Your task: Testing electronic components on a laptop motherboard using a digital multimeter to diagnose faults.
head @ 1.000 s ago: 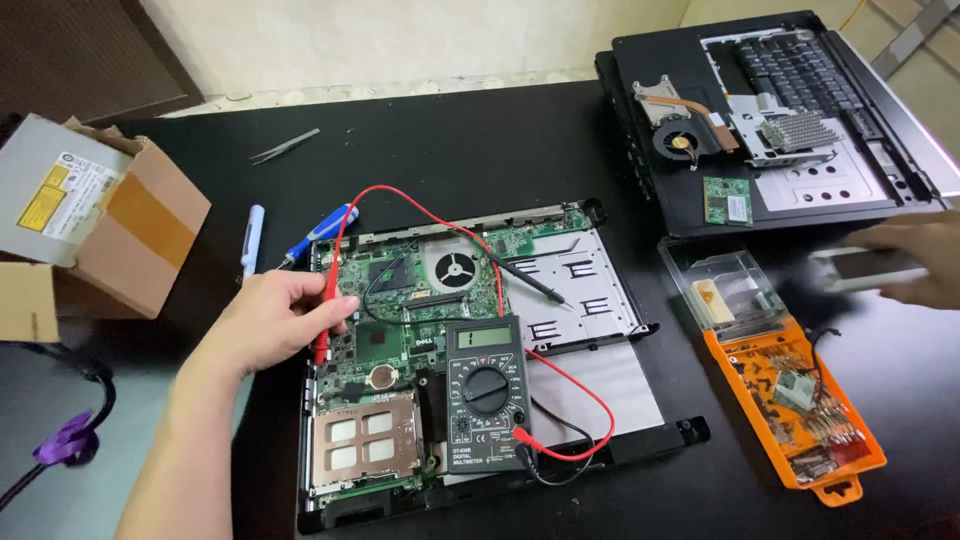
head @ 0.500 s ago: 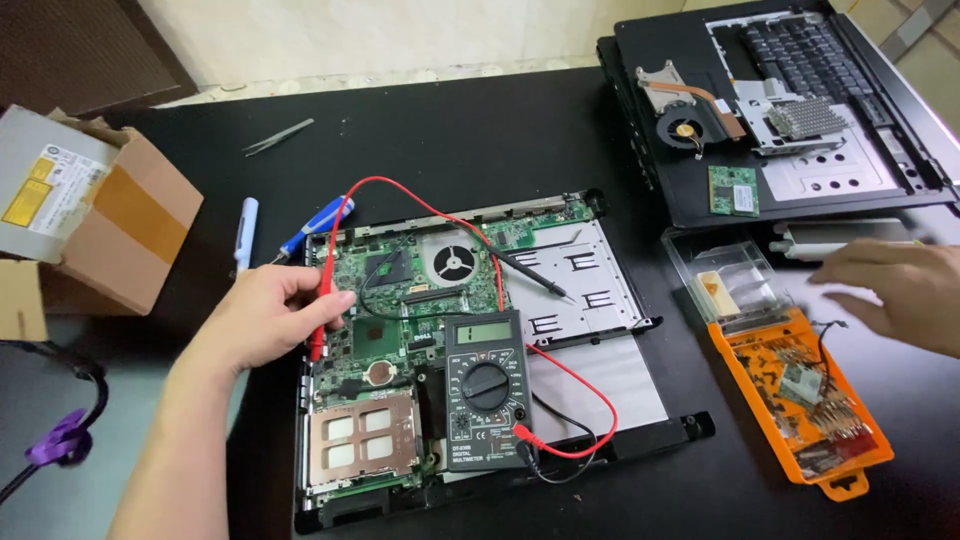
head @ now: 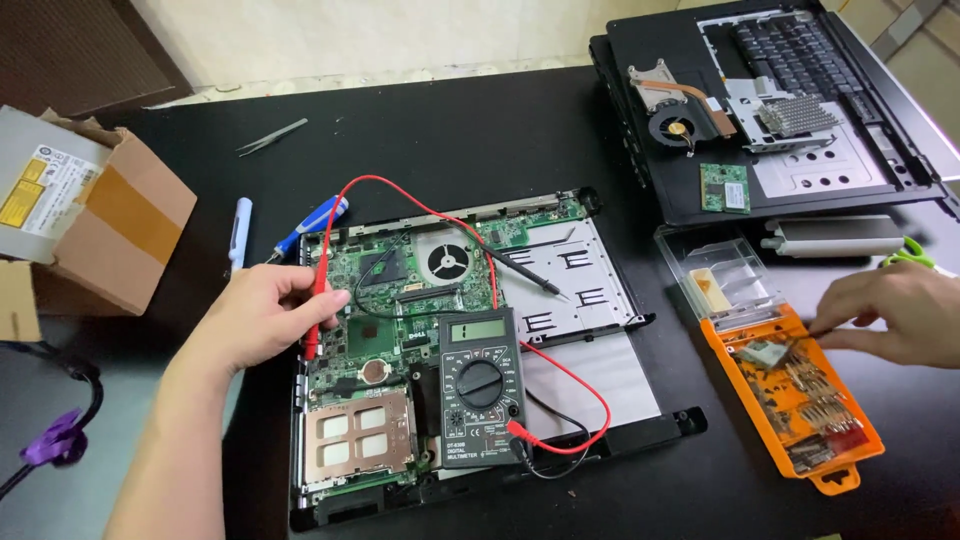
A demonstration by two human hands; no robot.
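Toward the desk's [head: 560, 130] near edge, the left hand [head: 262, 318] pinched the red probe [head: 316, 320] against the green motherboard [head: 400, 300], its tip hidden by fingers. A multimeter [head: 482, 385] lay just beside. Near the right edge, the right hand [head: 890, 310], cut off, reached loosely curled into the orange screwdriver-bit case [head: 800, 400]; any grip unclear.
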